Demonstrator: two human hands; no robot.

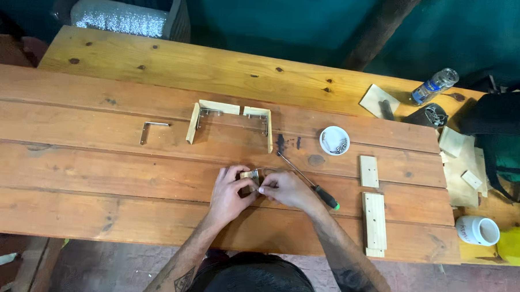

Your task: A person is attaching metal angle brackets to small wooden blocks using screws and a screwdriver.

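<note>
Wooden block [248,175] crosswise between hands

A: The small wooden piece [248,175] at frame centre is mostly covered by the left hand [229,191] and right hand [287,188]; its shape cannot be told.

B: The white dish [334,140] holds contents too small to identify; the yellow thing [517,247] is cut by the right edge.
</note>
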